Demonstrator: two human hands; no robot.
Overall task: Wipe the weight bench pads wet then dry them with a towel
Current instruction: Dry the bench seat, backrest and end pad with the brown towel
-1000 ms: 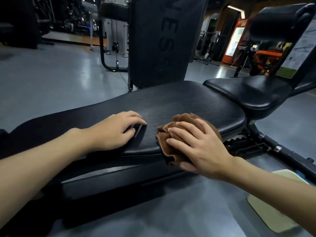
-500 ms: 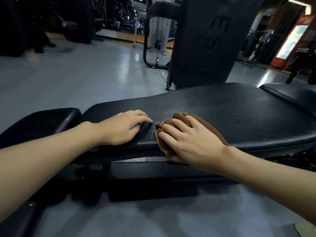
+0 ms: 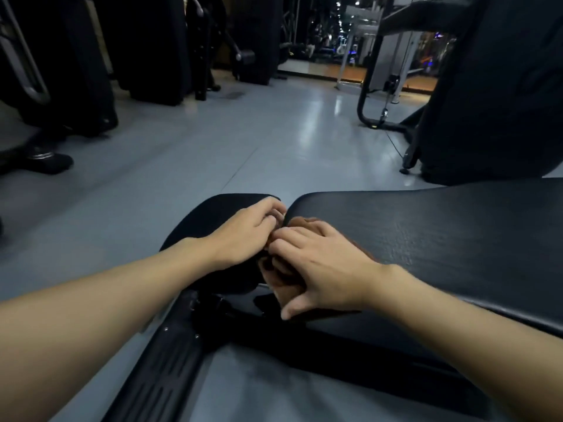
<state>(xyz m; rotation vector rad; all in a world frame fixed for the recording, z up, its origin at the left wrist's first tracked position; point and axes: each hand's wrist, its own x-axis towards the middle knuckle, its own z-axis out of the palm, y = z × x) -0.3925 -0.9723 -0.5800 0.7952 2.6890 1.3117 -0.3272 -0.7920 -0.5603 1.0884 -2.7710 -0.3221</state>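
Both forearms reach in from the near edge and the hands meet at the gap between the two bench pads. The right hand lies palm down on the left end of the long pad. Its fingers are bent over a bunched brown cloth and its thumb hooks down over the pad's near edge, so it grasps the cloth against the pad. The left hand rests on the small pad, wrist low and fingers curled at the gap, touching the right hand's fingertips. Whether it grips anything cannot be told. The bench frame runs below, over grey floor.
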